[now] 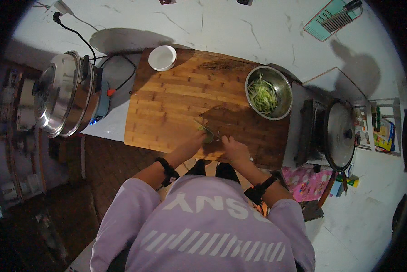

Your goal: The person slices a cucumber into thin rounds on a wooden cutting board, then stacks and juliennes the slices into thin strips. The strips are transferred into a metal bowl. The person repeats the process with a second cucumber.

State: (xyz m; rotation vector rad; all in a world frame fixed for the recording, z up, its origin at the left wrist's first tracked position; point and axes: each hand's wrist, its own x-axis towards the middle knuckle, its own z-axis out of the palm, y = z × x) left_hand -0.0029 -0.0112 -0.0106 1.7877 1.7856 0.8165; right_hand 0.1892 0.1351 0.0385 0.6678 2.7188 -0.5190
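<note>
My right hand grips a kitchen knife, its thin blade pointing away to the upper left. Close beside the blade, my left hand holds down a small piece of green vegetable, partly hidden by the fingers. Both hands are over the near edge of a wooden cutting board. At the board's far right sits a steel bowl with thin green vegetable strips in it. A small white bowl stands at the far left corner.
To the left, a lidded steel pot stands on an electric cooker with a black power cord. A lidded pan is on a stove at the right. A teal rack hangs on the wall.
</note>
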